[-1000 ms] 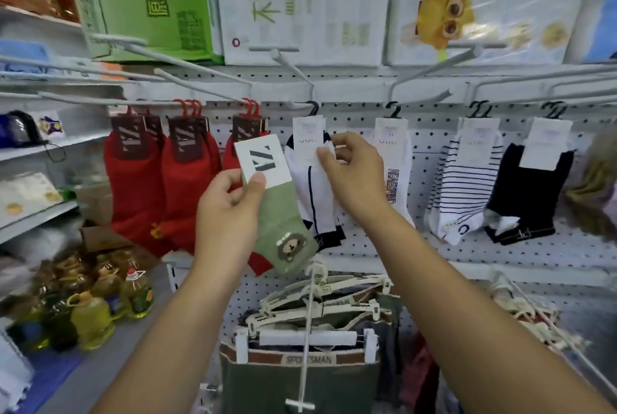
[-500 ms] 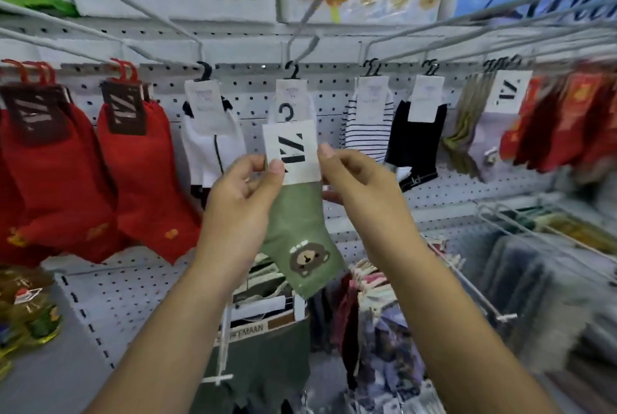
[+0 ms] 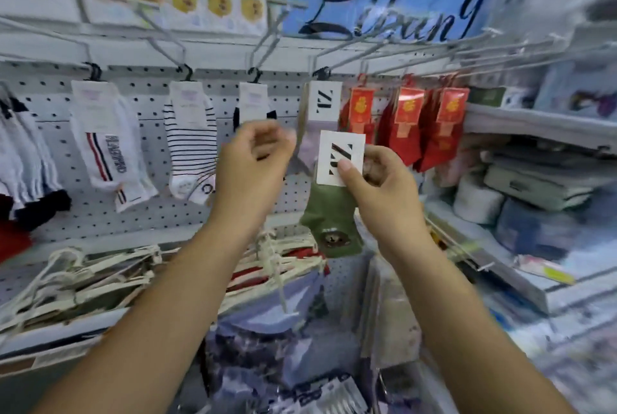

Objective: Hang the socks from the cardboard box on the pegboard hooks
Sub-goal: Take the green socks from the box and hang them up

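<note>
Right hand (image 3: pixel 377 186) pinches the white card (image 3: pixel 340 156) of the green sock (image 3: pixel 329 210), centre-right of the frame, and the sock dangles free just below the matching ZZ pair (image 3: pixel 324 101). Left hand (image 3: pixel 253 160) hovers beside it, fingers loosely curled, holding nothing. Hanging step, I'd say: next, the card's top needs lifting onto that hook (image 3: pixel 322 73) on the pegboard (image 3: pixel 150 103).

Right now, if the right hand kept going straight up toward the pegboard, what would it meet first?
Probably the hanging ZZ card and its pale sock, just above the right hand and its green sock; depth is unclear, so it might pass in front.
</note>
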The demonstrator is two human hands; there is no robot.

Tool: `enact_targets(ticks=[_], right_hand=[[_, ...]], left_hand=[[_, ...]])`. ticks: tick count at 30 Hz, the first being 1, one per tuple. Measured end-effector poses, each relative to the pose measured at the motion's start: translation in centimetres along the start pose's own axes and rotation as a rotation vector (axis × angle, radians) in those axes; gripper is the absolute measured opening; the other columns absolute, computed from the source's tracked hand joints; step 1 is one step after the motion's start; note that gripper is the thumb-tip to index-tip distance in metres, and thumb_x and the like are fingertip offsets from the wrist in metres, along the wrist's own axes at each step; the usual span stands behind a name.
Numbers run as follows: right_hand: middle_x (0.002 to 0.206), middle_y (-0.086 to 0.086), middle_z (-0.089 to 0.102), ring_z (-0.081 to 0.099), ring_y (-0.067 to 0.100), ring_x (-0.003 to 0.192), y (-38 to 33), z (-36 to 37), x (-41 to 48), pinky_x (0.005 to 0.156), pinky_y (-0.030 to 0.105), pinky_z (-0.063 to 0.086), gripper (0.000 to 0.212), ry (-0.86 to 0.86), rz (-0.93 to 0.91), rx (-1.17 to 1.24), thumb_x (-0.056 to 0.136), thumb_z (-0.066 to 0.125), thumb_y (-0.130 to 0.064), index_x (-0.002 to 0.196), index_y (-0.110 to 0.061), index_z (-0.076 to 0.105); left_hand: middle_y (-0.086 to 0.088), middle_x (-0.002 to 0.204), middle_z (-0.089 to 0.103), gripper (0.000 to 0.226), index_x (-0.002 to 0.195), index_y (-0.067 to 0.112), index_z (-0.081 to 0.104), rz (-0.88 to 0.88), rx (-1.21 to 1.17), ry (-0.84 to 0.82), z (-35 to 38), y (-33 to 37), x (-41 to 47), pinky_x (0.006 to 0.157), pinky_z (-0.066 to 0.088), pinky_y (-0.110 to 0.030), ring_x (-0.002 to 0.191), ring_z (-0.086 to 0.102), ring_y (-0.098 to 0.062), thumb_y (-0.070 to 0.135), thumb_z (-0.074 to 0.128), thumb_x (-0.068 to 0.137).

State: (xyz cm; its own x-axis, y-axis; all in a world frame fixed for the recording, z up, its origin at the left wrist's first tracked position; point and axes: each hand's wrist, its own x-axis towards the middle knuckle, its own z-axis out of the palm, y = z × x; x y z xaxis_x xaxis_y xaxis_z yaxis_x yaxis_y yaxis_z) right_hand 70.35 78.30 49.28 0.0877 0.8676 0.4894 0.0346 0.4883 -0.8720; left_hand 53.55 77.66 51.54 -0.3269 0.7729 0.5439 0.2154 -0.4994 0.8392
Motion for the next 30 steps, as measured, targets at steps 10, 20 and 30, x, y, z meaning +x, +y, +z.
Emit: enact_targets(ticks=[10,20,30], right_hand=[[0.101,-0.003,0.065,0.063,0.013,0.087,0.0,-5.2,10.9,0.069,0.029,0.051,0.038,-0.067,-0.194,-0.138,0.093,0.069,-0.033,0.126,-0.033,0.051],[0.091,-0.021,0.055,0.057,-0.001,0.076,0.2,-3.1,16.5,0.051,0.009,0.041,0.038,-0.228,-0.215,-0.047,0.092,0.072,-0.024,0.126,-0.028,0.056],[0.087,-0.009,0.059,0.058,0.003,0.078,2.0,-2.4,18.9,0.059,0.014,0.042,0.04,-0.311,-0.199,-0.088,0.092,0.071,-0.021,0.131,-0.022,0.062]], left_hand=[[0.01,0.122,0.07,0.033,0.126,0.023,0.069,0.292,0.273,0.074,8.3,6.8,3.4,0.099,0.052,-0.025,0.114,0.063,-0.004,0.031,0.072,0.093],[0.007,0.099,0.078,0.013,0.101,0.019,0.078,0.329,0.337,0.084,9.3,8.3,5.4,0.09,0.059,-0.028,0.095,0.074,-0.008,0.017,0.078,0.088],[0.016,0.088,0.078,0.018,0.079,0.032,0.075,0.336,0.394,0.047,9.2,8.8,5.4,0.082,0.055,-0.015,0.09,0.074,-0.003,0.017,0.079,0.087]])
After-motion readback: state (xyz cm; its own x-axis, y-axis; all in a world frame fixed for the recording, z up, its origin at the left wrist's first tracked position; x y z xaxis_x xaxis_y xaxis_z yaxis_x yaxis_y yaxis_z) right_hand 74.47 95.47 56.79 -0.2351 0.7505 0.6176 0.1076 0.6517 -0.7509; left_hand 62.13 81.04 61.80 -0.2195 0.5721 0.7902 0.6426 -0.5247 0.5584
